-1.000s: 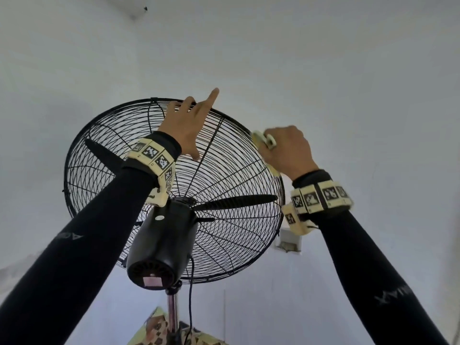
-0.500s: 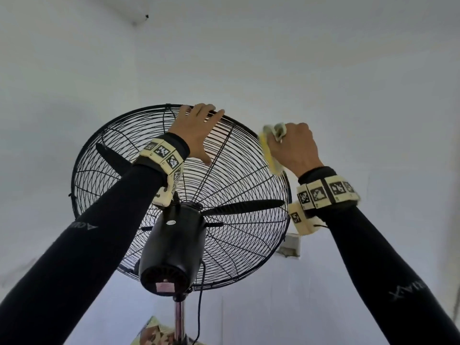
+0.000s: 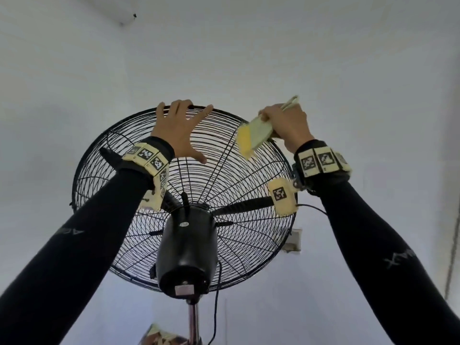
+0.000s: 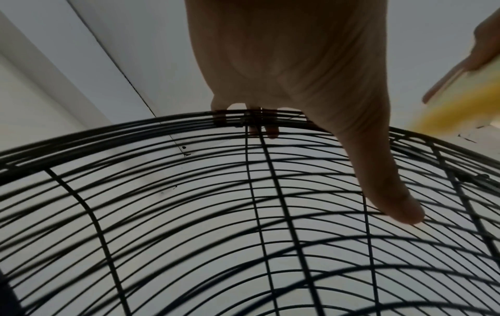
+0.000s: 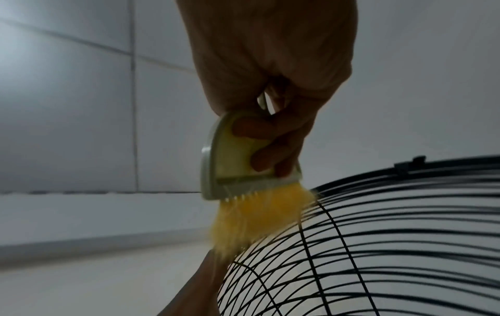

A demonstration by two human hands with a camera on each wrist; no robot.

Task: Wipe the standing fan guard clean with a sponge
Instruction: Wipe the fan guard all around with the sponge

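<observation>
A black wire fan guard (image 3: 86, 158) is seen from behind, with the motor housing (image 3: 186, 252) in front of it. My left hand (image 3: 179, 130) holds its top rim; the fingers hook over the rim (image 4: 162, 121) and the thumb (image 4: 392, 203) lies on the wires. My right hand (image 3: 286, 125) grips a pale green holder with a yellow sponge head (image 3: 251, 138) at the guard's upper right. In the right wrist view the yellow head (image 5: 257, 213) touches the outer wires (image 5: 406, 177), blurred by motion.
The fan stands on a metal pole (image 3: 193, 322) with a black cord (image 3: 216, 307) hanging beside it. Black blades (image 3: 244, 204) sit inside the guard. A wall socket (image 3: 293, 240) is behind at the right. White walls and ceiling surround the fan.
My left hand has gone from raised, pointing fingers to hooking over the top rim. My right hand has lifted the sponge from the right rim to the upper right rim.
</observation>
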